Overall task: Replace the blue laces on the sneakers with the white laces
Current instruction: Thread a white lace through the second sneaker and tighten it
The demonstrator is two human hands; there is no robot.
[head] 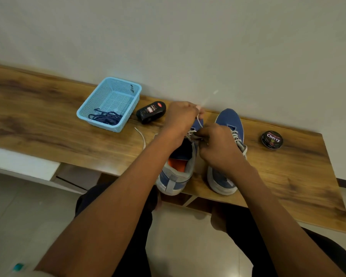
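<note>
From the head camera, two blue sneakers stand side by side on the wooden worktop (48, 120). The left sneaker (176, 172) is the landmark here. The right sneaker (228, 124) stands just beside it and already carries white lacing. Over the left sneaker's tongue, the left hand (180, 118) pinches one end of the white lace (198, 118) and draws it up and away — the blurred tip shows against the wall. The right hand (218, 148) curls over the eyelets, its grip pinching the lace at the crossing. The lace's other end (141, 136) trails loose on the worktop to the left of the sneaker.

Further left sits a blue basket (128, 88) with the dark blue laces (106, 117) heaped inside. Between basket and sneaker lies a black polish bottle (151, 111); a round polish tin (272, 139) rests well to the right.

The lace looks light, limp and a little slippery — best held near its stiff tip for threading. The sneaker seems soft-sided, so steadying it by the eyelet row should help.
</note>
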